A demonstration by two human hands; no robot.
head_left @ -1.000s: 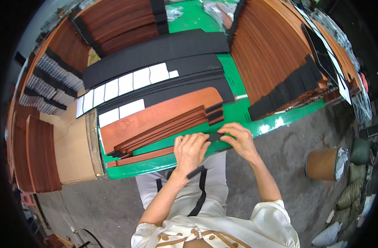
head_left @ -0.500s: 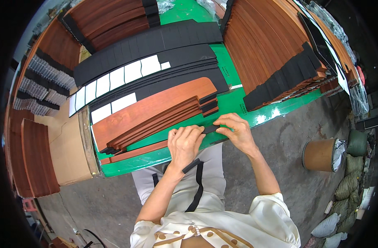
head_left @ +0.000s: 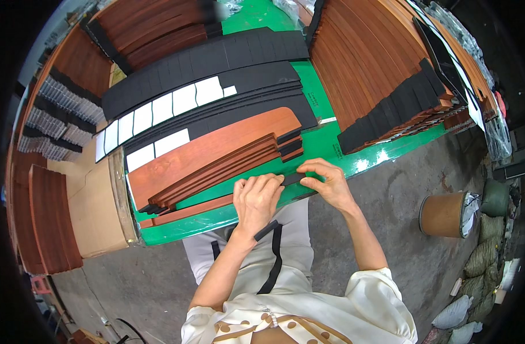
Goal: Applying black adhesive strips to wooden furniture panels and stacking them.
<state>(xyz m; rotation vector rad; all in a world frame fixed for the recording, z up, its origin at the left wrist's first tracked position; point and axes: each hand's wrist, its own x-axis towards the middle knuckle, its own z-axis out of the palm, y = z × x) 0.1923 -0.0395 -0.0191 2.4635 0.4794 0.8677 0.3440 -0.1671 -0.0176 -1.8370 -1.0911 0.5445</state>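
Observation:
My left hand [head_left: 255, 198] is closed over a narrow reddish-brown wooden board [head_left: 196, 206] standing on edge along the near side of the green table. Its fingertips press at the left end of a short black strip [head_left: 294, 178]. At the strip's other end, my right hand [head_left: 328, 182] pinches it between thumb and forefinger. The strip lies by the board's right end, which my left hand partly hides. Just beyond both hands rests a stack of curved wooden boards [head_left: 216, 149] with black-covered right ends. A small black piece [head_left: 266, 230] shows at my left wrist.
Black sheets [head_left: 205, 60] and white backing pieces [head_left: 165, 107] lie farther back on the green table [head_left: 325, 135]. Tall board stacks stand at right [head_left: 371, 63] and back left [head_left: 153, 28]. Cardboard [head_left: 96, 200] covers the left side. A brown drum [head_left: 443, 214] stands on the floor.
My right hand has shifted very slightly at the strip's end, and my left hand stays in place. A pale blur has appeared at the far edge near the back stack.

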